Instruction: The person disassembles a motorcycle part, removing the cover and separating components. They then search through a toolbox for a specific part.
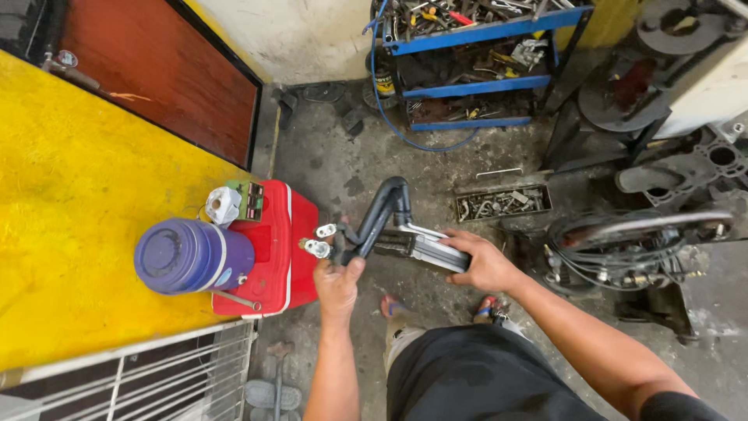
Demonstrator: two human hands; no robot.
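Observation:
I hold a finned metal coil unit (421, 248) with black foam-wrapped pipes (383, 209) in front of me, above a dirty concrete floor. My left hand (336, 287) grips the lower end of the black pipes, beside two silver pipe fittings (319, 247). My right hand (485, 262) clasps the silver finned block at its right end. The black pipe bends upward and away from me. My feet in sandals (489, 306) show below the unit.
A red cooler box (274, 257) stands at left with a purple jug (187, 256) and a tape roll on it, against a yellow wall. A blue tool rack (475, 62) stands ahead, a tray of metal parts (502, 203) on the floor, engine parts (639, 242) right.

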